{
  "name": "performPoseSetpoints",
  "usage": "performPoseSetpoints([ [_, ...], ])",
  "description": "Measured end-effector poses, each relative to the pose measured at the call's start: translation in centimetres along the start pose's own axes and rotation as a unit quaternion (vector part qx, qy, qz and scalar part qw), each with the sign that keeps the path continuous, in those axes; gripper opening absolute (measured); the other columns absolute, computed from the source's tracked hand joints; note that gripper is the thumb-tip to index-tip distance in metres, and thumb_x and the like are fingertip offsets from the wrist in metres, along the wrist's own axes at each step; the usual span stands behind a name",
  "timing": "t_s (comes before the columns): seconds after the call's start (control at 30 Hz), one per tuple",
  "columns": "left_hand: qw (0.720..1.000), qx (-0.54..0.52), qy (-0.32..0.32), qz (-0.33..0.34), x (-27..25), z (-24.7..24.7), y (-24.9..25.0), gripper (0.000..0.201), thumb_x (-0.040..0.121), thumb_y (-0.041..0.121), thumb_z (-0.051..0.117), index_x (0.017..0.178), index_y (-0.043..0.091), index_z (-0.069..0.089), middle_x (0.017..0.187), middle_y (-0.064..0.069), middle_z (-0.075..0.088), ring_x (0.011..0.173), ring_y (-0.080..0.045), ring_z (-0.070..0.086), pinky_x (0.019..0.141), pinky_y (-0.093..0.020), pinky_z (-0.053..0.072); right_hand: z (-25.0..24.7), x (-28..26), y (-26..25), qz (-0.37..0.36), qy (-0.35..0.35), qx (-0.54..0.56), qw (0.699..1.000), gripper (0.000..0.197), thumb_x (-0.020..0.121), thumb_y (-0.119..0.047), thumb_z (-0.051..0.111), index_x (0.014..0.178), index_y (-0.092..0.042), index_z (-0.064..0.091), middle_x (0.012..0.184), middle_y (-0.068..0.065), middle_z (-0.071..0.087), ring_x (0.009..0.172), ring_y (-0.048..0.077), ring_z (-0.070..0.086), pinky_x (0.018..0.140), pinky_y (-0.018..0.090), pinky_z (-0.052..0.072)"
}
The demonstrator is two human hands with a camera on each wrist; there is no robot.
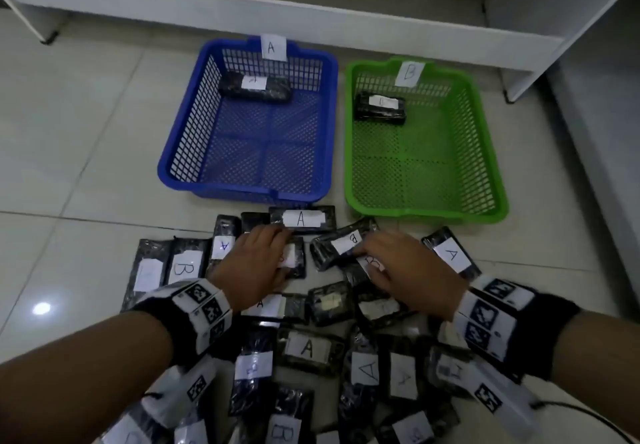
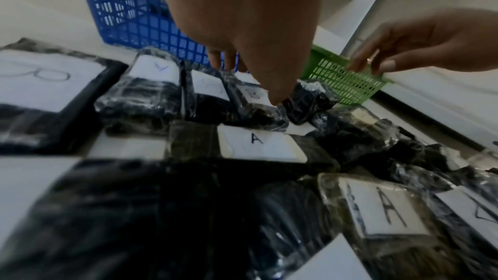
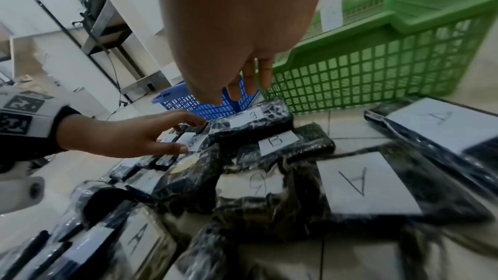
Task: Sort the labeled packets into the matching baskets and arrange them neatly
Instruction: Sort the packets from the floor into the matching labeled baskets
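Note:
A blue basket (image 1: 242,198) tagged A holds one black packet (image 1: 256,89). Right of it, a green basket (image 1: 427,217) tagged B holds another (image 1: 381,106). Several black packets with white A or B labels lie on the floor in front. My left hand (image 1: 270,253) is spread over a B packet (image 1: 294,256), its thumb tip (image 2: 275,101) touching the wrap, fingers by an A packet (image 1: 301,219). My right hand (image 1: 377,253) hovers with loose fingers (image 3: 242,88) just above another B packet (image 3: 253,116), holding nothing.
White shelving (image 1: 311,11) runs behind the baskets, with a white upright (image 1: 588,80) at the right. Light floor tiles (image 1: 86,132) lie bare left of the blue basket. A cable (image 1: 588,412) trails from my right wrist band.

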State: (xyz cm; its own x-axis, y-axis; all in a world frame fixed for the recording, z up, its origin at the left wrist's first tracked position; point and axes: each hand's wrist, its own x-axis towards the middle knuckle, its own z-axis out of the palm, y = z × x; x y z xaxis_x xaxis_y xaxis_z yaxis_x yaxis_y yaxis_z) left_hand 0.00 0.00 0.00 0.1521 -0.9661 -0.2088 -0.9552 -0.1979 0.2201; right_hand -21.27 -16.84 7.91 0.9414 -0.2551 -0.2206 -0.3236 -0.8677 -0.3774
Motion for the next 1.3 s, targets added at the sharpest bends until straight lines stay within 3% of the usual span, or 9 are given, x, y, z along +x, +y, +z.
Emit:
performPoseSetpoints([
  [0.1,0.998,0.043,0.002,-0.051,0.1,-0.1,0.3,0.073,0.073,0.045,0.071,0.131,0.004,0.049,0.124,-0.016,0.055,0.111,-0.036,0.054,0.091,-0.044,0.045,1.5,1.9,0.2,-0.025,0.008,-0.066,0.997,0.045,0.08,-0.019,0.058,0.125,-0.014,0.054,0.123,0.003,0.058,0.111,0.023,0.052,0.091,0.036,0.045],
  [0.2,0.995,0.048,-0.033,-0.078,0.4,-0.6,0.6,0.071,0.084,0.052,0.056,0.14,0.011,0.037,0.135,-0.012,0.042,0.125,-0.033,0.039,0.102,-0.044,0.03,3.2,3.2,-0.2,-0.027,-0.003,-0.123,0.992,0.06,0.073,-0.02,0.067,0.13,-0.011,0.051,0.132,0.007,0.055,0.114,0.026,0.053,0.089,0.04,0.05],
  [0.4,0.992,-0.007,-0.066,-0.103,1.6,-2.2,-0.3,0.071,0.071,0.057,0.067,0.124,0.019,0.038,0.128,-0.004,0.042,0.12,-0.025,0.032,0.098,-0.039,0.025,5.4,5.4,-0.5,-0.026,0.037,-0.206,0.978,0.051,0.075,-0.015,0.043,0.123,-0.005,0.058,0.117,0.01,0.064,0.103,0.026,0.061,0.078,0.034,0.053],
  [0.47,0.991,-0.03,-0.069,-0.108,1.5,-2.4,-0.2,0.073,0.071,0.053,0.07,0.124,0.018,0.034,0.127,-0.004,0.047,0.118,-0.025,0.034,0.096,-0.039,0.024,5.7,6.1,-0.5,-0.019,0.046,-0.213,0.976,0.051,0.071,-0.012,0.06,0.121,-0.004,0.06,0.107,0.009,0.067,0.098,0.026,0.062,0.076,0.033,0.053],
  [0.63,0.974,-0.195,-0.053,-0.098,0.9,-2.7,0.6,0.058,0.072,0.031,0.076,0.113,0.021,0.036,0.113,-0.005,0.056,0.1,-0.024,0.054,0.083,-0.036,0.043,5.0,6.6,-1.1,-0.024,0.047,-0.209,0.977,0.055,0.053,-0.012,0.078,0.107,-0.012,0.066,0.089,0.003,0.066,0.088,0.024,0.061,0.069,0.03,0.051],
  [0.8,0.936,-0.335,-0.039,-0.098,0.9,-5.1,0.0,0.054,0.071,0.019,0.08,0.11,0.023,0.043,0.103,0.002,0.061,0.086,-0.017,0.061,0.077,-0.036,0.053,3.1,5.8,-1.2,-0.02,0.005,-0.158,0.987,0.055,0.076,-0.02,0.062,0.129,-0.013,0.049,0.117,0.004,0.056,0.115,0.025,0.046,0.091,0.036,0.041],
  [0.97,0.906,-0.411,-0.035,-0.092,1.0,-8.8,-0.5,0.053,0.073,0.009,0.078,0.115,0.021,0.049,0.09,0.005,0.059,0.064,-0.002,0.056,0.059,-0.021,0.05,1.5,4.9,-1.3,-0.023,0.06,-0.122,0.99,0.061,0.075,-0.03,0.065,0.131,-0.011,0.05,0.113,0.004,0.06,0.11,0.024,0.051,0.089,0.034,0.044],
  [1.13,0.866,-0.482,0.037,-0.124,2.0,-12.7,-1.0,0.061,0.075,-0.003,0.073,0.125,0.023,0.048,0.097,0.0,0.06,0.072,-0.002,0.062,0.063,-0.016,0.052,-0.4,4.4,-1.8,-0.046,0.157,-0.086,0.983,0.06,0.075,-0.047,0.047,0.125,-0.014,0.052,0.099,-0.001,0.06,0.09,0.02,0.053,0.076,0.032,0.048],
  [1.3,0.828,-0.509,0.175,-0.157,5.2,-15.8,0.1,0.067,0.076,-0.001,0.072,0.13,0.018,0.038,0.11,-0.004,0.055,0.087,-0.013,0.062,0.064,-0.019,0.054,-4.4,4.6,-0.3,0.075,0.241,0.008,0.967,0.066,0.088,-0.048,0.05,0.146,-0.038,0.021,0.099,-0.002,0.043,0.082,0.015,0.045,0.065,0.028,0.042],
])
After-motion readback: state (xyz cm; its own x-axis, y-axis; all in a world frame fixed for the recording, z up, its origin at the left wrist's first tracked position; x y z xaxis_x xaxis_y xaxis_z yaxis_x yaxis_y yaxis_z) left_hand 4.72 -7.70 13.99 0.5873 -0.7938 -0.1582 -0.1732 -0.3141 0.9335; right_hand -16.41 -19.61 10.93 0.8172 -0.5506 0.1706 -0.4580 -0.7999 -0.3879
